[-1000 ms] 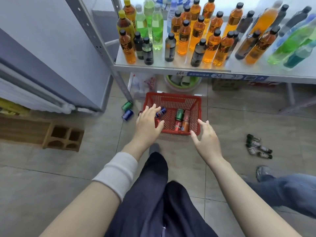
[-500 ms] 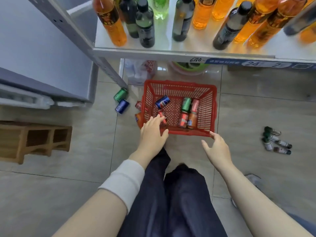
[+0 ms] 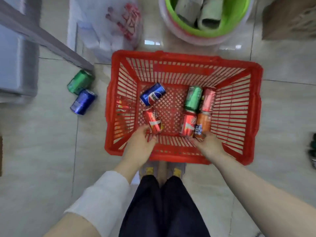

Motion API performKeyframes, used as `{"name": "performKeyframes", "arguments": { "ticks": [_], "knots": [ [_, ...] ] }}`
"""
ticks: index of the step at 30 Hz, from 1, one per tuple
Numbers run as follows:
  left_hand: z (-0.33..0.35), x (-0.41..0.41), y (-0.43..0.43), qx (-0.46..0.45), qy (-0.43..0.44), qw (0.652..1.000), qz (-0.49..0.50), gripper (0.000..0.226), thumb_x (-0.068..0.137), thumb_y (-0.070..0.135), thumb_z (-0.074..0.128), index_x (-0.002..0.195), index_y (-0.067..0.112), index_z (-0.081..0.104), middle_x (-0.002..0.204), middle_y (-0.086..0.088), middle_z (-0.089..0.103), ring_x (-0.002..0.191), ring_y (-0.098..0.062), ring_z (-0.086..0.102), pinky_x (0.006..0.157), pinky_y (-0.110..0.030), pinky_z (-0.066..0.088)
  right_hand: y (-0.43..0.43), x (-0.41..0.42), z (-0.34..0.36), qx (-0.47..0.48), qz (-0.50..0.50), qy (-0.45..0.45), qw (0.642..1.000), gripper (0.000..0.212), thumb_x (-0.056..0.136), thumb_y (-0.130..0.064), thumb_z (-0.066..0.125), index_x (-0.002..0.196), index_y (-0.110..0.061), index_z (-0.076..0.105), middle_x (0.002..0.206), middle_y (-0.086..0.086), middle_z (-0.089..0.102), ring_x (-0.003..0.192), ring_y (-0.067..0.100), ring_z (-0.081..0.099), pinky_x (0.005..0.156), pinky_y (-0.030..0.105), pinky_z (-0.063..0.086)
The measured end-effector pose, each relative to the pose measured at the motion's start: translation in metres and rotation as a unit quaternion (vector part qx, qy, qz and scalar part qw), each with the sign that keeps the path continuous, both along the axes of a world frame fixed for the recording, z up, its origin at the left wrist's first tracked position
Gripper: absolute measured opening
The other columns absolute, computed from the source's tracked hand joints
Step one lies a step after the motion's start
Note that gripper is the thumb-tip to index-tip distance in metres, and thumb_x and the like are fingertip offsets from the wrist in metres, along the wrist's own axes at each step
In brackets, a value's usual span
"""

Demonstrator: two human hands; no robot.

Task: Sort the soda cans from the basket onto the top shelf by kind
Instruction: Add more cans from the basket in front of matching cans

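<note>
Since both reach inside the red basket [image 3: 184, 56], left hand [image 3: 139, 146] curls round the red can [image 3: 153, 122] at its near wall, right hand [image 3: 207, 145] touches the orange can [image 3: 202, 124] there, grip unclear: pickup step; next likely needs firm holds, then a lift over the rim

Red basket [image 3: 184, 56]: moulded plastic lattice, smooth and faintly glossy. Soda cans [image 3: 152, 96]: printed metal, on which a bright sheen is seen. Floor tiles [image 3: 42, 142]: polished, with light mirrored in them. Green bucket [image 3: 207, 32]: glossy plastic. Bag [image 3: 109, 26]: thin translucent plastic film. Sleeve [image 3: 102, 194] and trousers [image 3: 162, 206]: matt cloth.
</note>
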State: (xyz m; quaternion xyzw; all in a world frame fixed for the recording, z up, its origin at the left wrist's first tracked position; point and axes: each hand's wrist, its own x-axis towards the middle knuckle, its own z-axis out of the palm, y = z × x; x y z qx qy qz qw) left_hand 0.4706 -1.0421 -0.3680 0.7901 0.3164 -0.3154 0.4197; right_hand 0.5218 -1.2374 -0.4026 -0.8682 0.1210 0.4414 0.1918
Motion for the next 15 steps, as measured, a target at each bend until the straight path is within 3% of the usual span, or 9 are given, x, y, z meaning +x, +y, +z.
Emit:
{"name": "performKeyframes", "arguments": {
  "ticks": [5, 7, 11, 15],
  "knots": [
    [-0.116, 0.026, -0.004, -0.028, 0.034, 0.993, 0.107, 0.038, 0.087, 0.02, 0.062, 0.122, 0.008, 0.053, 0.121, -0.011, 0.061, 0.114, -0.027, 0.057, 0.086, -0.023, 0.038, 0.013, 0.027, -0.092, -0.082, 0.02, 0.036, 0.996, 0.045, 0.097, -0.031, 0.043, 0.115, 0.008, 0.057, 0.123, 0.025, 0.057, 0.114, 0.036, 0.053, 0.087, 0.032, 0.041],
    [-0.143, 0.034, -0.004, -0.022, 0.051, 0.989, 0.139, 0.04, 0.087, 0.015, 0.061, 0.124, 0.003, 0.051, 0.124, -0.013, 0.059, 0.116, -0.029, 0.055, 0.083, -0.022, 0.037, 0.019, 0.029, -0.115, -0.097, -0.017, 0.029, 0.995, 0.045, 0.097, -0.029, 0.043, 0.115, 0.01, 0.057, 0.124, 0.026, 0.056, 0.116, 0.037, 0.052, 0.091, 0.033, 0.04],
    [-0.182, 0.042, -0.004, -0.002, 0.111, 0.972, 0.208, 0.068, 0.084, 0.021, 0.065, 0.138, 0.004, 0.028, 0.137, -0.014, 0.046, 0.124, -0.031, 0.047, 0.1, -0.036, 0.038, 0.035, 0.019, -0.15, -0.089, -0.161, 0.017, 0.983, 0.047, 0.091, -0.03, 0.05, 0.121, 0.006, 0.053, 0.125, 0.024, 0.054, 0.112, 0.035, 0.054, 0.087, 0.032, 0.043],
    [-0.204, 0.04, -0.005, -0.014, 0.133, 0.963, 0.236, 0.082, 0.075, 0.03, 0.075, 0.137, 0.006, 0.027, 0.136, -0.014, 0.047, 0.125, -0.032, 0.046, 0.106, -0.044, 0.037, 0.039, 0.01, -0.154, -0.098, -0.173, -0.021, 0.98, 0.051, 0.089, -0.029, 0.055, 0.125, 0.005, 0.044, 0.128, 0.023, 0.048, 0.111, 0.036, 0.051, 0.084, 0.033, 0.042]
  ]
}}
